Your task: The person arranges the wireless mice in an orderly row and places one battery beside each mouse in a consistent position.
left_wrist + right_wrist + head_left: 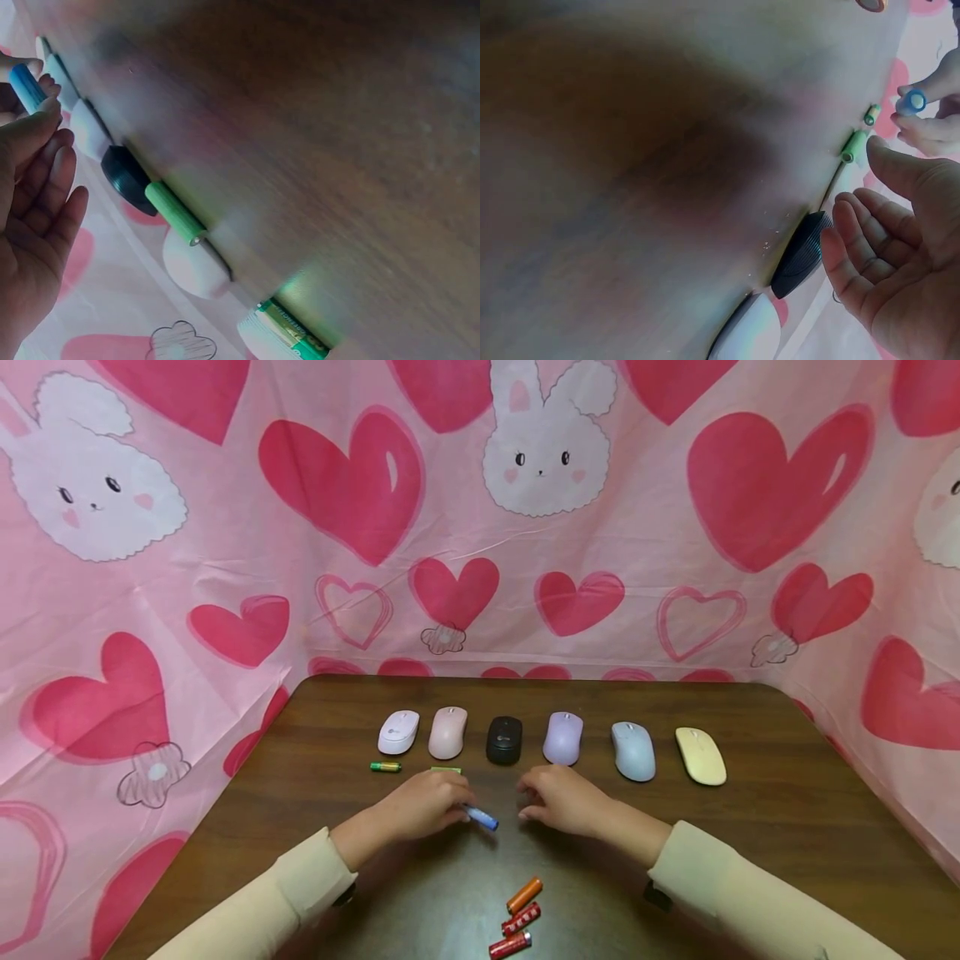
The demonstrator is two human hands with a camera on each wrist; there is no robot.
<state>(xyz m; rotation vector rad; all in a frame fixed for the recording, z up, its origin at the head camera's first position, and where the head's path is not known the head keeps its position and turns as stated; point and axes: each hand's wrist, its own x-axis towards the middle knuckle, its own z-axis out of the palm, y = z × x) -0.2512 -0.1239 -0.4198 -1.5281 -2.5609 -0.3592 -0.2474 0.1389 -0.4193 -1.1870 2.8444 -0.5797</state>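
My left hand [429,803] pinches a blue battery [482,817] between thumb and fingertips, above the table. In the left wrist view the blue battery [28,88] sticks up from the grip. To its right is my right hand [562,800], fingers loosely bent and holding nothing; the right wrist view shows its bare palm [900,292]. One green battery [386,767] lies before the white mouse [398,732]. Another green battery [175,213] lies before the pink mouse [447,732], partly hidden by my left hand in the head view. The black mouse [504,740] sits beyond both hands.
Further right in the row stand a purple mouse [562,738], a blue-grey mouse [633,751] and a yellow mouse [701,756]. Near the front lie an orange battery [524,895] and two red batteries [510,945]. A heart-patterned cloth [465,643] hangs behind the brown table [795,827].
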